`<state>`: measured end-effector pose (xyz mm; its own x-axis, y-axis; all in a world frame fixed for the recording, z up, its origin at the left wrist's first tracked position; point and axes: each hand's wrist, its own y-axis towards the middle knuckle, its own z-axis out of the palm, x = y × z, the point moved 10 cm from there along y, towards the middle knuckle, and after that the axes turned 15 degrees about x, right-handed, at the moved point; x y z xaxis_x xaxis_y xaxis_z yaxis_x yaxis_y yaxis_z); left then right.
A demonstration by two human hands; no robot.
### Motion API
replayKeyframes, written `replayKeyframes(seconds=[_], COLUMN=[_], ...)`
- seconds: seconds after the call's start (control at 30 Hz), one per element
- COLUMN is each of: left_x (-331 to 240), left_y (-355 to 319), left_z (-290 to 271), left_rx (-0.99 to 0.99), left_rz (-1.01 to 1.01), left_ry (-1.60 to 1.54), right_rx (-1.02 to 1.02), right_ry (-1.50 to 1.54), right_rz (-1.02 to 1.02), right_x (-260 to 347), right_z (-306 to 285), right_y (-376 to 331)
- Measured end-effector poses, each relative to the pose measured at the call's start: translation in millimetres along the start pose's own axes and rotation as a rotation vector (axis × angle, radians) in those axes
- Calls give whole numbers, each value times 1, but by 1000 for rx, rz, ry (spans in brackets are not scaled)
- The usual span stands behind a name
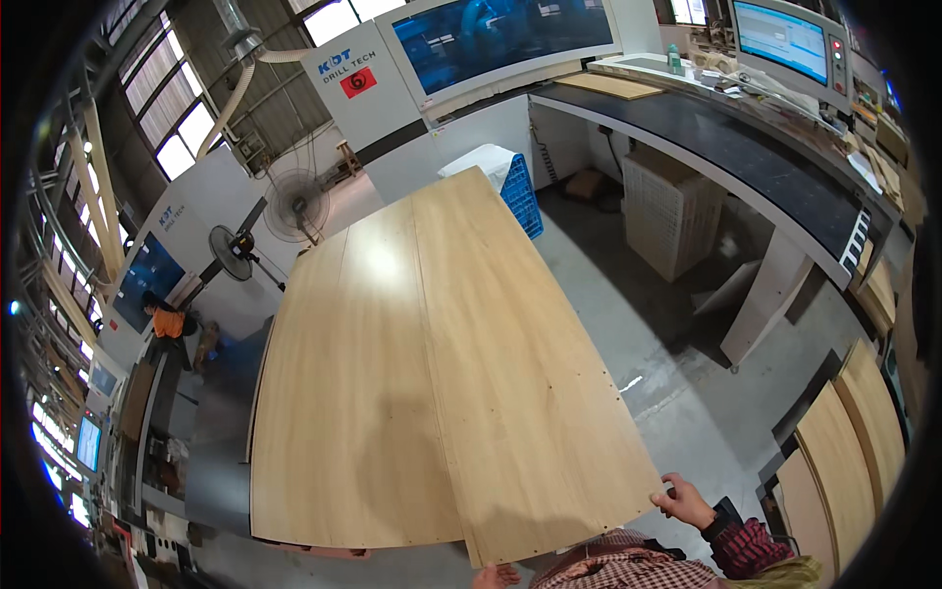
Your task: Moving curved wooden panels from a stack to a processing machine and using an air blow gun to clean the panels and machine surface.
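A long, light wood-grain panel point(530, 373) stretches away in front of me, with small dark holes along its right edge. It lies beside a second wood-grain panel point(343, 412), and its near end juts out closer to me. My right hand point(687, 504) pinches the near right corner of the long panel between thumb and bent fingers. At the near left corner, my left hand point(497, 576) is closed at the panel's edge, partly cut off by the lower rim of the picture.
A black-topped machine table point(726, 137) runs along the right, with a carton point(670, 211) under it. A blue crate point(522, 196) stands past the panels' far end. Leaning boards point(834, 461) are at lower right. Fans point(232, 253) and a person in orange point(169, 322) are left.
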<state>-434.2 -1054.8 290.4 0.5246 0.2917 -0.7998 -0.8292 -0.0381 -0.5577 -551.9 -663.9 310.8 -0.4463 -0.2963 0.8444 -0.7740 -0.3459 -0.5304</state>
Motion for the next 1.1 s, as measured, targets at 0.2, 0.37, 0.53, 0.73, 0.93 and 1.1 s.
replayKeyframes(seconds=[0.2,0.37,0.53,0.73,0.93,1.1], left_x=[-9,-29,-26,-48,-56,-103], left_y=[-4,1,39,51,45,26], left_z=[6,15,-1,-5,-40,-38], left_rx=[-88,-65,-43,-142,-282,-408], left_rz=[70,150,133,88,164,400], left_ry=[-54,-61,-43,61,254,765], right_rx=[34,-36,-137,-48,-51,10], right_ry=[-83,-360,-540,-377,-476,-548], right_rz=[-171,-185,-428,-366,-333,-337], right_x=[14,25,48,56,56,56], right_z=[6,0,-8,-11,-8,1], right_y=[-12,-2,15,41,44,41])
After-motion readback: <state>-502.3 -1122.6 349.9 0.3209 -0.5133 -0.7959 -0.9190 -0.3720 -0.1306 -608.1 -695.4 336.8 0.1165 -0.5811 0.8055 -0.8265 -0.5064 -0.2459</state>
